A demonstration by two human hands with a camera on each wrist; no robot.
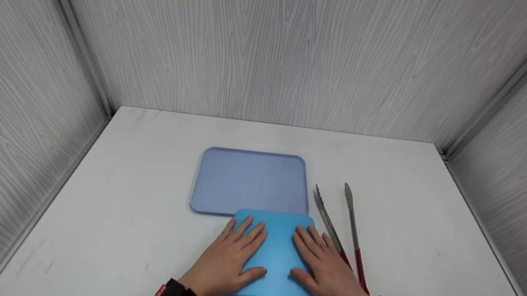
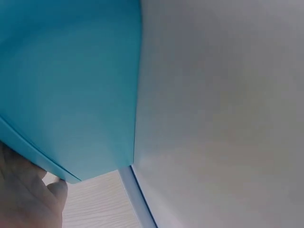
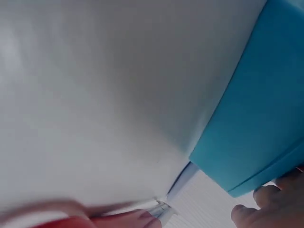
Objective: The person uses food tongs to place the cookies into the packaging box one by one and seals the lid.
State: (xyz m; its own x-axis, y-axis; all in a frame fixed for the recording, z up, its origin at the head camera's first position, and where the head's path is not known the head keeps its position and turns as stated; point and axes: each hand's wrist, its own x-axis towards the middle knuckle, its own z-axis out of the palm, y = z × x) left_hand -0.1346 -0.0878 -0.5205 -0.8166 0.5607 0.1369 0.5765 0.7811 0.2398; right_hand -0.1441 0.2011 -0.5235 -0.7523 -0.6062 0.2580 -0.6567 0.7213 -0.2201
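A light blue box (image 1: 275,265) with a lid lies lengthwise at the front of the table. My left hand (image 1: 227,264) rests flat on the left side of the lid, fingers spread and straight. Mirroring it, my right hand (image 1: 326,274) lies on the right side with its fingers extended forward. Both thumbs point inward across the lid, with bare blue surface between them. In the left wrist view the box's tall side wall (image 2: 90,90) drops to the table, and a lid seam runs near the fingers. What the box contains is hidden.
Behind the box lies a flat periwinkle tray (image 1: 252,182), its front edge partly overlapped by the box. Metal tongs (image 1: 353,224) with red handles lie spread apart to the right, close by my right hand. Grey wood-grain panels (image 1: 276,44) enclose the white table at the back and sides.
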